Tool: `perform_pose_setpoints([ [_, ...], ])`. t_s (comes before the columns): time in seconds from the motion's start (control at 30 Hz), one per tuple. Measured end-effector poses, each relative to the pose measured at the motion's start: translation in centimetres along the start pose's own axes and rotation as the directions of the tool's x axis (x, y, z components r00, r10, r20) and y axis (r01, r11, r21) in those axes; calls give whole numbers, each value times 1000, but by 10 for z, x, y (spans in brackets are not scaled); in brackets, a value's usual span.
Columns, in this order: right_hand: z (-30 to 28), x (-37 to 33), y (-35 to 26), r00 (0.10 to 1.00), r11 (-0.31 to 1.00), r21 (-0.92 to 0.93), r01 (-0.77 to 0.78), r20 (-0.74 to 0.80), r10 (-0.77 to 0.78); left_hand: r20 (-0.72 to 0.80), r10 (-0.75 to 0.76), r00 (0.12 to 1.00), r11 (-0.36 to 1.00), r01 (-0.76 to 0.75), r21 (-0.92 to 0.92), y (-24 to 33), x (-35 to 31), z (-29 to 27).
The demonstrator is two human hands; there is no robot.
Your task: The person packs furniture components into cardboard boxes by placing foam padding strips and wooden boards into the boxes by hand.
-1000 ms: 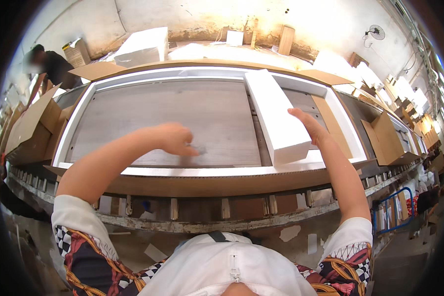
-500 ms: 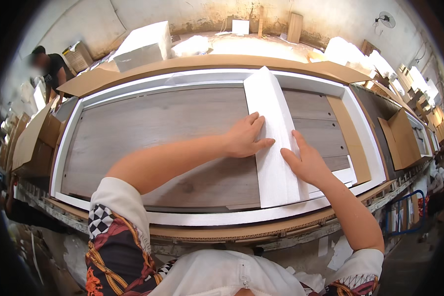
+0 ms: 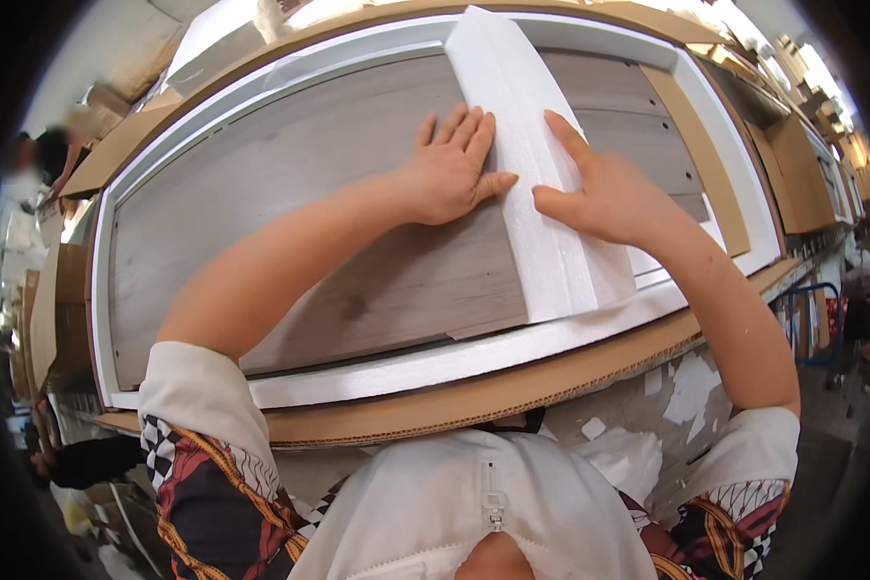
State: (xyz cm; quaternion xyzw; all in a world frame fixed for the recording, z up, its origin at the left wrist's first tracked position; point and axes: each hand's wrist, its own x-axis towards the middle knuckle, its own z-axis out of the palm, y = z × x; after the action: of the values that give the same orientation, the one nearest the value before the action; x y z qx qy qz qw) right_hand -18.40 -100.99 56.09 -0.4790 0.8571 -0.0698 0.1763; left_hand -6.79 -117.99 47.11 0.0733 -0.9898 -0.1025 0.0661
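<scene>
Nearest is the person's white top (image 3: 435,493) with one zip, and two patterned sleeves ending in white cuffs. Beyond it, paper scraps (image 3: 691,391) lie on the floor to the right, too jumbled to count. One long cardboard box (image 3: 474,406) spans the scene from left to right, its near wall edge just past the person. Inside runs a white foam border (image 3: 416,367) with four sides: near, far, left and right.

One white foam block (image 3: 527,159) lies across the box, right of its middle. Its long axis runs near to far, the far end pointing slightly left, the near end slightly right; it reaches from the near side of the border to the far side.

Two hands are at the block. The left hand (image 3: 451,174) is open, fingers spread and pointing far, its thumb on the block's top at the left edge. The right hand (image 3: 609,193) is open too, thumb and forefinger apart on the block's right part. Neither is wrapped around it.

Left of the block lies one wide grey wood panel (image 3: 358,271); right of it, grey boards (image 3: 609,87) with four dark holes showing, then one cardboard strip (image 3: 701,164). Far left is one other person (image 3: 56,155).
</scene>
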Motion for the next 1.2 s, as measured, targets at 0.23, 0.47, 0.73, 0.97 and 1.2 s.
perform_pose_setpoints([
  [0.23,7,-7,-8,999,998,-59,-36,35,38,25,39,999,973,-32,-227,22,-14,-13],
  [0.47,23,-5,-16,991,985,-162,66,-103,-83,-64,-95,993,919,63,-390,31,-17,-21],
  [0.73,20,-13,9,970,950,-203,239,3,-243,-17,-173,985,985,173,-21,15,83,-38],
  [0.97,35,-22,49,823,820,-195,539,-86,-561,-112,-34,993,951,67,301,12,85,-20],
  [1.2,39,-22,48,773,789,-224,572,-177,-610,-82,-83,993,986,94,135,23,82,-38],
])
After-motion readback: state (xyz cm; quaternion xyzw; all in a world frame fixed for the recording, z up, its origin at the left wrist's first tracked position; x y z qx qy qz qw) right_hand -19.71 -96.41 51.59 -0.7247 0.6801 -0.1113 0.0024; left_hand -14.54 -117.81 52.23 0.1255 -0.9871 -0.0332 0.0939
